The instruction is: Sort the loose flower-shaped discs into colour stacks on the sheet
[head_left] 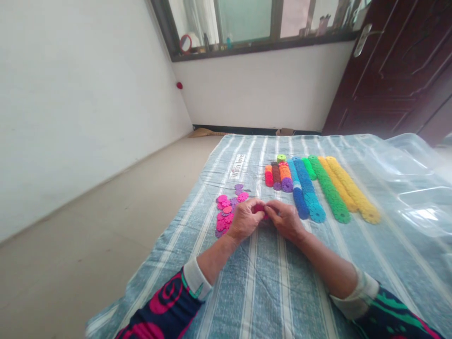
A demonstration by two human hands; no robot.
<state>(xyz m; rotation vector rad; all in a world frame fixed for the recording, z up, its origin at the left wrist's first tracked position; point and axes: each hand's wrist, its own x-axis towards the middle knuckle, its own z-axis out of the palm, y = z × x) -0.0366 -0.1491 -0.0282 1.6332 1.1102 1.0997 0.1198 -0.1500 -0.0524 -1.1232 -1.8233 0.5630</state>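
Observation:
Both hands meet over the striped cloth around a few pink notched plastic discs [259,208]. My left hand [246,217] is closed, thumb and fingers pinching the discs from the left. From the right, my right hand [284,219] also pinches them with bent fingers; the fingers partly hide the discs. Beside my left hand lies a loose pile of pink and purple discs [223,217]. To the right of my hands, discs lie in overlapping rows sorted by colour: blue [300,202], light blue [317,211], green [332,197] and yellow [356,195]. Shorter red [269,176], brown and orange-purple rows sit behind.
A striped cloth [212,282] covers the table. Two clear plastic containers [409,155] stand at its right side. A printed "With love" label [238,166] shows near the far left edge. Beyond are a window sill [247,49] with small items and a dark red door [395,70].

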